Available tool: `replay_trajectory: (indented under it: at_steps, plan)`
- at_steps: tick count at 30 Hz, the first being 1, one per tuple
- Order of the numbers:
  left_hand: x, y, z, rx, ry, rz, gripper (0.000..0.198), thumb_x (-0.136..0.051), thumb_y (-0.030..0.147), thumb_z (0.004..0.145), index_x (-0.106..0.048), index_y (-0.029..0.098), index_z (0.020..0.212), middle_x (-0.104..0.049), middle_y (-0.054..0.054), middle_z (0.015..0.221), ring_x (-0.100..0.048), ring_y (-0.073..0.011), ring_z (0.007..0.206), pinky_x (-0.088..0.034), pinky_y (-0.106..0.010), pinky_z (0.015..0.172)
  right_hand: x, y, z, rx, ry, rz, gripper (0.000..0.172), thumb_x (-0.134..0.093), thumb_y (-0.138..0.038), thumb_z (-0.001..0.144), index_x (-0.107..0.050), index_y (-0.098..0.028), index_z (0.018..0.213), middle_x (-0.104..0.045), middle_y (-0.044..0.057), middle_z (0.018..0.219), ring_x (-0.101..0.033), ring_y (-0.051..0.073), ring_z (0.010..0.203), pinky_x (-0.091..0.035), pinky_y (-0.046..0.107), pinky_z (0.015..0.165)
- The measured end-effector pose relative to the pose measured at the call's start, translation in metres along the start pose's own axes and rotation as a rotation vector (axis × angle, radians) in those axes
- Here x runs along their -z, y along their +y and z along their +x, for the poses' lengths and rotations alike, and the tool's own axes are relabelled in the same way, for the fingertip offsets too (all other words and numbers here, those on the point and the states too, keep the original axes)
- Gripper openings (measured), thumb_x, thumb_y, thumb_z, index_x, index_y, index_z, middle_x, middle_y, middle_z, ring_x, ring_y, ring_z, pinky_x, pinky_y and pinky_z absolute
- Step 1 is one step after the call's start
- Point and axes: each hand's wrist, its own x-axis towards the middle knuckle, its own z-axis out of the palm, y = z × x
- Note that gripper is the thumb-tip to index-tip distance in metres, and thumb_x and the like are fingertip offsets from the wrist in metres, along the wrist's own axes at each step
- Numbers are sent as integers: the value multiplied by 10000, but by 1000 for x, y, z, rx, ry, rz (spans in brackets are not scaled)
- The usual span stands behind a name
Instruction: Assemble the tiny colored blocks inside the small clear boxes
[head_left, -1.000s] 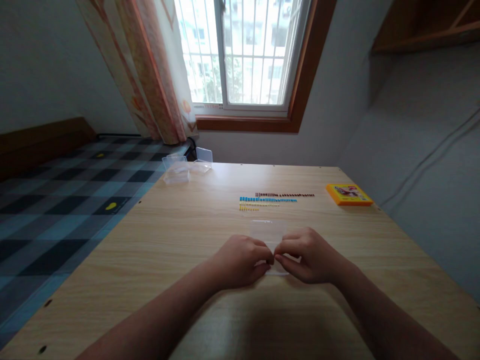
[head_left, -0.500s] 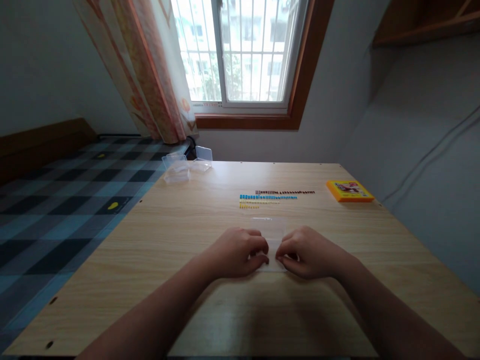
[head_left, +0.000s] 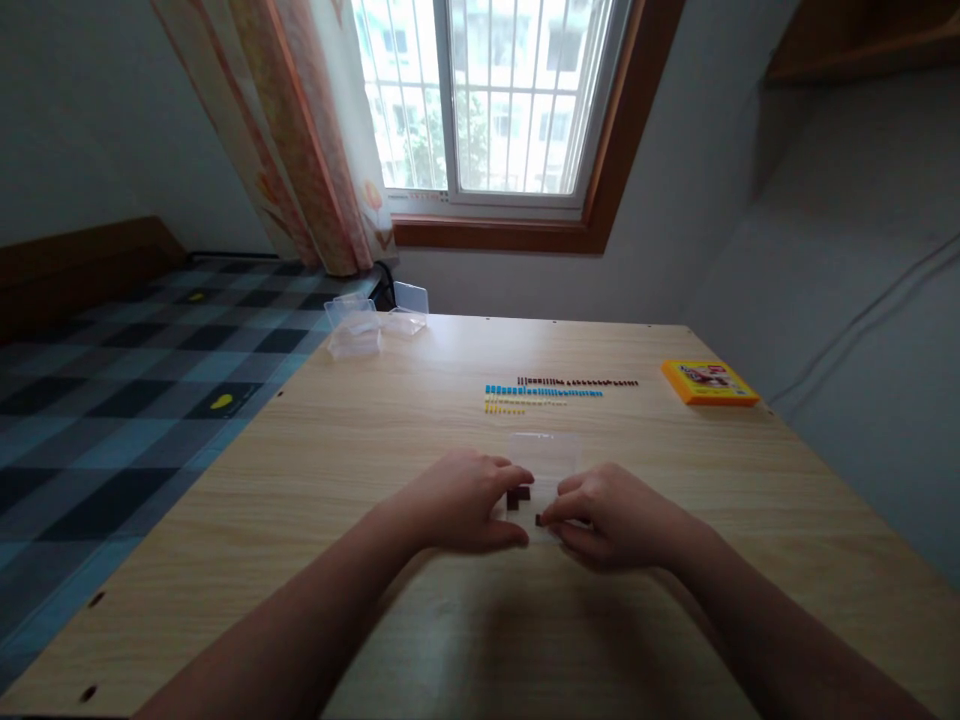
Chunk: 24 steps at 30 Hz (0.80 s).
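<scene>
Several small dark brown building bricks (head_left: 518, 495) show beside my left hand (head_left: 469, 505), just below its index finger. That hand's thumb and index finger are spread apart; whether the other fingers touch the bricks is hidden. Between the thumb and fingertips of my right hand (head_left: 615, 518) is a small brown brick (head_left: 539, 520), its end sticking out to the left. Beneath both hands lies a clear plastic case (head_left: 544, 448), flat on the table and partly covered by them.
Beyond the case, rows of small brown pieces (head_left: 577, 382), blue pieces (head_left: 544, 392) and yellow pieces (head_left: 502, 410) lie on the wooden table (head_left: 375, 430). An orange-yellow box (head_left: 709, 384) is at the right edge. Clear plastic holders (head_left: 356, 340) stand at the far left corner.
My left thumb and index finger have parted, and brown bricks now show beside them. The right hand has shifted slightly, with a brown brick visible at its fingertips. The view has moved a little.
</scene>
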Motion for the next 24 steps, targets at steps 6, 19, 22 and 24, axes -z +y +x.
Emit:
replay_trajectory:
  at_steps: [6,19,22,24]
  plan:
    - [1,0,-1,-3,-6,-4,410,-772,465,793,-697,246,1131,-746,-34,994,-703,-250,837,-463,-317,653,-5,-4,6,-46,17,-52,202,-584,-160,893,-772,-235,901,-732,1,773,-599,115,609,-331,263,592]
    - [0,1,0,-14,7,24,381,-778,457,787,-697,255,1100,-752,-28,970,-714,-258,836,-442,-313,629,-9,-3,7,-91,5,-79,210,-577,-192,920,-767,-253,986,-731,-3,787,-604,118,623,-314,268,601]
    - [-1,1,0,-14,14,26,383,-776,459,788,-694,256,1103,-753,-28,969,-714,-263,837,-443,-320,630,-9,-4,8,-109,-7,-79,226,-569,-204,929,-768,-262,1019,-741,-1,801,-621,125,639,-319,272,606]
    - [-1,1,0,-12,17,23,379,-777,454,787,-696,258,1101,-753,-30,971,-712,-261,835,-446,-319,637,-9,-4,9,-111,-7,-74,227,-566,-207,933,-767,-262,1022,-747,0,817,-631,128,649,-324,274,610]
